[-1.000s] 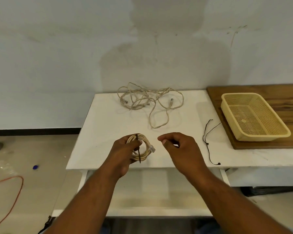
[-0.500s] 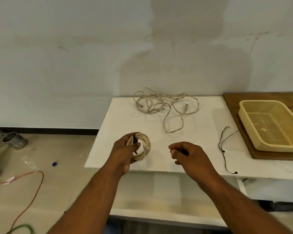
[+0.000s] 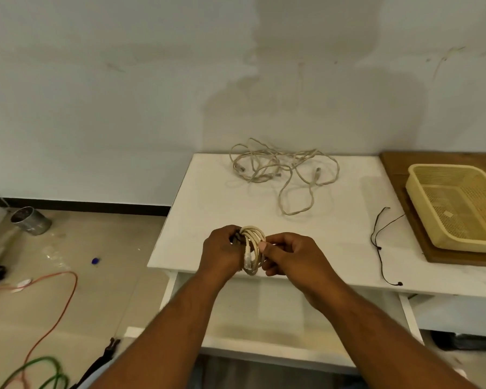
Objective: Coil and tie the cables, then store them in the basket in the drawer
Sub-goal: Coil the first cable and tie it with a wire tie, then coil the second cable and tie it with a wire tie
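A coiled beige cable (image 3: 253,248) is held upright over the front edge of the white table (image 3: 213,197). My left hand (image 3: 222,249) grips its left side, where a dark tie shows between my fingers. My right hand (image 3: 291,255) pinches the coil's right side. A loose tangle of beige cable (image 3: 281,171) lies at the back of the table. A thin black tie (image 3: 380,242) lies on the table to the right. The yellow mesh basket (image 3: 421,189) sits on a wooden board (image 3: 399,164) at the far right. Below my arms the white drawer (image 3: 278,352) stands pulled out.
On the floor to the left lie a metal can (image 3: 30,220), an orange cord (image 3: 65,293), a green cord (image 3: 40,366) and a small blue object (image 3: 95,260). The wall rises right behind the table.
My right hand has moved left and taken hold of the coil's right side. The coil has turned more upright. The view has shifted left.
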